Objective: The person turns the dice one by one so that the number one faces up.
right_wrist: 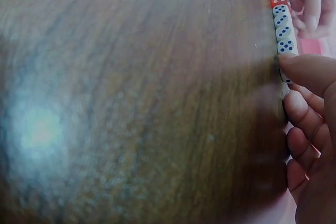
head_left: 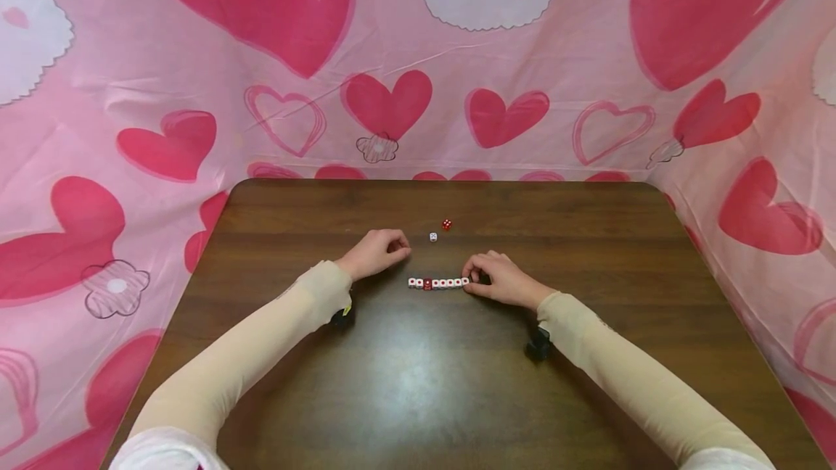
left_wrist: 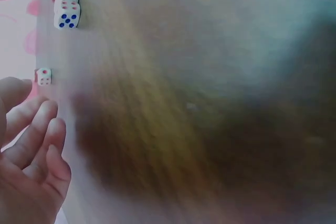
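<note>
A row of several white dice (head_left: pixel 443 283) runs left to right across the table, with one red die (head_left: pixel 427 284) third from its left end. At the right end my right hand (head_left: pixel 504 281) pinches the last white die (head_left: pixel 465 282) between thumb and index finger. In the right wrist view the thumb (right_wrist: pixel 307 72) covers part of that die, and its other fingers are curled below. My left hand (head_left: pixel 374 254) hovers or rests left of the row, apart from it. Its fingers (left_wrist: pixel 37 129) are loosely bent and hold nothing.
Behind the row stand a lone white die (head_left: pixel 433 237) and, slightly farther back, a red die (head_left: pixel 447 224). The brown wooden table (head_left: pixel 405 383) has rounded far corners. Pink cloth with hearts (head_left: pixel 392 42) hangs around its back and sides. Both wrists carry small dark cameras (head_left: pixel 538 345).
</note>
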Tool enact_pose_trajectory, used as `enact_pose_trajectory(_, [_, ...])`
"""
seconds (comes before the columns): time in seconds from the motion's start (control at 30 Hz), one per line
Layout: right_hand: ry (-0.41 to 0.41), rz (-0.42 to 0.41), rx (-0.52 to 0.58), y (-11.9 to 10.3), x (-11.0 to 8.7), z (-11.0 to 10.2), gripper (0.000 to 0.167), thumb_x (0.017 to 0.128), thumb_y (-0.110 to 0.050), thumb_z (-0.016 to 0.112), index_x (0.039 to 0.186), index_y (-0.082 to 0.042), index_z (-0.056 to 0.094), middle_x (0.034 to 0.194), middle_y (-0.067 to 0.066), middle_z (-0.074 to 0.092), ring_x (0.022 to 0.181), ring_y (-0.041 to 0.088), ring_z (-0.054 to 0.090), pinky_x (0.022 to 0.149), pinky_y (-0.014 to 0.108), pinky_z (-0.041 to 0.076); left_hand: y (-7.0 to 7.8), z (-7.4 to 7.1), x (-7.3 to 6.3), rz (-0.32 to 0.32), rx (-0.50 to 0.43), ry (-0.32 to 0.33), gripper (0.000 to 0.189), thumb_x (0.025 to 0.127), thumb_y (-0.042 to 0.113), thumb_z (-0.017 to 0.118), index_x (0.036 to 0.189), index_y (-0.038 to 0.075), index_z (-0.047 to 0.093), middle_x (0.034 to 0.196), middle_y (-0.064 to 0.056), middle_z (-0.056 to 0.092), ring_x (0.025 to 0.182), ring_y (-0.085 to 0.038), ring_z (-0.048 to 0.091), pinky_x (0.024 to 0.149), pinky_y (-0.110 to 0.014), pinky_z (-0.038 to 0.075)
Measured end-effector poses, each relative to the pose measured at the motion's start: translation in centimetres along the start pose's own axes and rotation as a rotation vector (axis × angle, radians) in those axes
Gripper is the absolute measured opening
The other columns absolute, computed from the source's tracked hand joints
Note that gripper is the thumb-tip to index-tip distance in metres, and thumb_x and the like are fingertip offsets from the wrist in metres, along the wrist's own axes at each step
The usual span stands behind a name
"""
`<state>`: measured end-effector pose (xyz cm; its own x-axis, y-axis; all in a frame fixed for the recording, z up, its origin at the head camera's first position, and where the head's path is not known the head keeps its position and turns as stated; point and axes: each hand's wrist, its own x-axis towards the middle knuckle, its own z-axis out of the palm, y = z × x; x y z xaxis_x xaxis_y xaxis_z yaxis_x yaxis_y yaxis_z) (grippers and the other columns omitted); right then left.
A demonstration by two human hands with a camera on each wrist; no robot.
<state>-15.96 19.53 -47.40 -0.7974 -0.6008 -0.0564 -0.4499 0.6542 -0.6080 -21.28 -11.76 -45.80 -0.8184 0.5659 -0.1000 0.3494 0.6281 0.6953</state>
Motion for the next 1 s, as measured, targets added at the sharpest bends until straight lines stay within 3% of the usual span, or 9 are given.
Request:
enact_pose_trajectory(0.27, [0.008, 0.004, -0.011, -0.2, -0.1, 0.0, 0.018, 0.093, -0.025, 0.079, 0.102, -0.018, 0.065, 0.082, -0.013, 0.055, 0.087, 0.015, 0.046, 0.084, 0.039, 0.031, 0.9, 0.9, 2.9, 0.005, 0.083, 0.051, 0.013, 0.101, 0.019, 0.069, 0.107, 0.008, 0.073, 0.097, -0.005, 0.072, 0.089, -0.019, 0.064, 0.087, -0.038, 0.054])
enact_pose_trajectory(0.47, [0.017, 0.006, -0.019, -0.1, 0.0, 0.1, 0.018, 0.093, -0.027, 0.080, 0.101, -0.019, 0.065, 0.082, -0.013, 0.055, 0.087, 0.014, 0.046, 0.085, 0.039, 0.031, 1.9, 1.6, 4.4, -0.029, 0.131, 0.113, 0.015, 0.100, 0.021, 0.070, 0.108, 0.008, 0.072, 0.100, -0.007, 0.071, 0.093, -0.021, 0.066, 0.086, -0.040, 0.053])
enact_pose_trajectory(0.67, [0.014, 0.011, -0.015, -0.1, 0.1, 0.2, 0.018, 0.093, -0.027, 0.079, 0.101, -0.019, 0.065, 0.083, -0.012, 0.055, 0.087, 0.014, 0.047, 0.086, 0.039, 0.031, 2.1, 2.3, 5.2, -0.058, 0.131, 0.133, 0.016, 0.101, 0.024, 0.071, 0.107, 0.010, 0.074, 0.098, -0.005, 0.070, 0.092, -0.021, 0.066, 0.087, -0.042, 0.051])
enact_pose_trajectory(1.0, [0.027, 0.001, -0.014, 0.2, 0.1, 0.2, 0.018, 0.093, -0.027, 0.079, 0.101, -0.019, 0.065, 0.083, -0.012, 0.055, 0.086, 0.014, 0.046, 0.085, 0.038, 0.031, 1.5, 2.9, 5.9, -0.046, 0.101, 0.148, 0.014, 0.100, 0.026, 0.072, 0.103, 0.012, 0.076, 0.096, -0.003, 0.072, 0.093, -0.019, 0.066, 0.089, -0.043, 0.050])
